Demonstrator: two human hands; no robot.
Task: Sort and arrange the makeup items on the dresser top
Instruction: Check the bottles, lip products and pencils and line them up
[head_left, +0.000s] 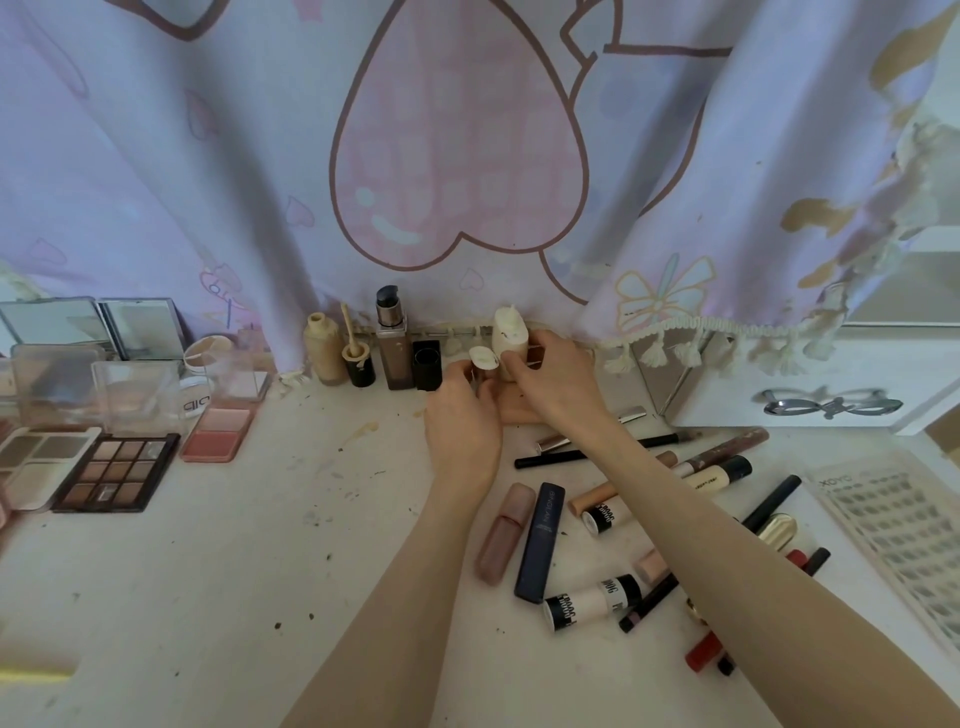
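Cream bottle stands at the back of the bench, gripped by the right hand. Left hand holds a small jar beside it. Next, line them up with the row.

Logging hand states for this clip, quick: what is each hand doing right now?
Left hand: holds a small white-capped bottle.
Right hand: grips the cream bottle at the dresser's back edge.
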